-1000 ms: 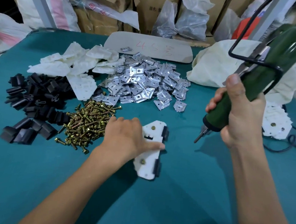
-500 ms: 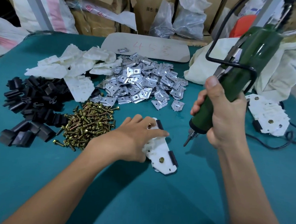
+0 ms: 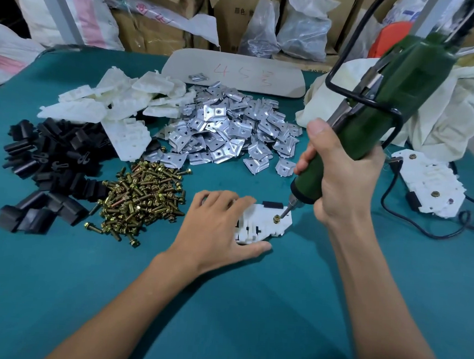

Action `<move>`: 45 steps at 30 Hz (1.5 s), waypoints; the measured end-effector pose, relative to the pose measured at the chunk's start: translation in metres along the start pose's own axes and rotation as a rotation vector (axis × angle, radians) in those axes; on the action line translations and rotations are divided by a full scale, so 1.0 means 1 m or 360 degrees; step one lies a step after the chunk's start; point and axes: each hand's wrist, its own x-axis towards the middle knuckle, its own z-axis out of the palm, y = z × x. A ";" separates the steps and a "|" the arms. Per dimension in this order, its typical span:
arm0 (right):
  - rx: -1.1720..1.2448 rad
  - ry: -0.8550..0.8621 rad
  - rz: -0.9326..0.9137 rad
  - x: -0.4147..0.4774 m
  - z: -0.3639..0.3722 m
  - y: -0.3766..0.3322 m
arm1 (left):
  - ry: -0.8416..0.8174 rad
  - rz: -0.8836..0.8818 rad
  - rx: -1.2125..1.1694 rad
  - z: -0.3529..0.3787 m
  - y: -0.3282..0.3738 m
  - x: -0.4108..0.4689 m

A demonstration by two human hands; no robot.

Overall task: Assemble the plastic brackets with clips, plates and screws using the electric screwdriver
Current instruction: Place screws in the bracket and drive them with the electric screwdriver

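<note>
A white plastic bracket (image 3: 263, 222) with a black clip on its far edge lies flat on the teal table (image 3: 57, 279), near the middle. My left hand (image 3: 216, 228) holds the bracket's left end down, fingers over the top and thumb along the near edge. My right hand (image 3: 338, 174) grips the green electric screwdriver (image 3: 372, 126), which is tilted. Its bit tip sits on a brass screw (image 3: 276, 218) at the bracket's right end.
Brass screws (image 3: 143, 195) are heaped left of my left hand, black clips (image 3: 45, 170) further left. White brackets (image 3: 118, 105) and shiny metal plates (image 3: 227, 131) are piled behind. Finished brackets (image 3: 430, 182) and a black cable (image 3: 421, 229) lie at the right, a cream cloth (image 3: 442, 108) behind them.
My left hand turned the bracket round so that it lies crosswise. My right hand brought the screwdriver down and left until its bit met the screw.
</note>
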 end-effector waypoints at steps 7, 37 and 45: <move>0.0001 0.0040 -0.0025 0.000 0.003 0.012 | 0.0143 0.0043 -0.0020 0.005 -0.001 0.001; -0.0071 0.0011 0.0012 0.000 0.004 0.022 | 0.0143 0.0011 -0.0040 0.007 -0.002 0.001; 0.0127 -0.0115 0.0242 0.018 -0.007 0.017 | 0.0148 0.0013 -0.0072 0.008 -0.004 0.001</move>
